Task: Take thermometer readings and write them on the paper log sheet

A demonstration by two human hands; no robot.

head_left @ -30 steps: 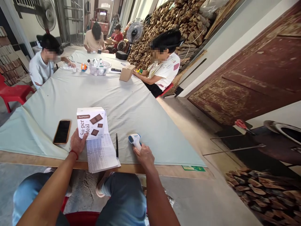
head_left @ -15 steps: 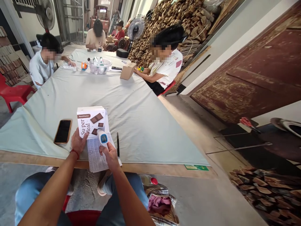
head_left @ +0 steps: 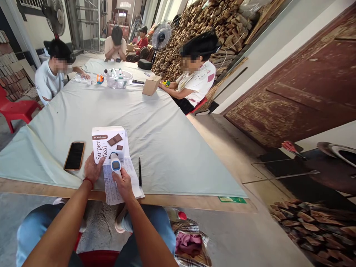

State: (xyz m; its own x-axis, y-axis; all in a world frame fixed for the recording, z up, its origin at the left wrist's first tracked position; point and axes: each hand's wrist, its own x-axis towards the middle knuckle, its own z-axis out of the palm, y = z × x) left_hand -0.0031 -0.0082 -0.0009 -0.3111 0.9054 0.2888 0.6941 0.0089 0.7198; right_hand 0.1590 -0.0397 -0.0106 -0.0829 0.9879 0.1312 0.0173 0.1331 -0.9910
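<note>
My right hand (head_left: 124, 183) is closed around the handle of a white infrared thermometer (head_left: 115, 164) with a blue-ringed screen. Its head overlaps the lower front of a white "Su-per Meal" box (head_left: 108, 142) printed with chocolate pieces. At the box's lower left corner, my left hand (head_left: 93, 168) grips it with the thumb over the front; the other fingers are mostly hidden. Handwritten paper sheets (head_left: 111, 193) lie under the box and the right hand. A black pen (head_left: 139, 171) rests right of the papers, and a phone (head_left: 74, 155) lies left of the box.
A pale cloth covers the long table (head_left: 178, 163). Farther along stand a clear plastic basin (head_left: 119, 79) of bottles, an orange tape roll (head_left: 100, 78) and a cardboard box (head_left: 151, 86). Several people sit around it. A bag (head_left: 191, 244) with purple cloth is on the floor at right.
My right hand has moved the thermometer slightly left and down across the box front. My left hand stays on the box. The far person now holds both hands at the face.
</note>
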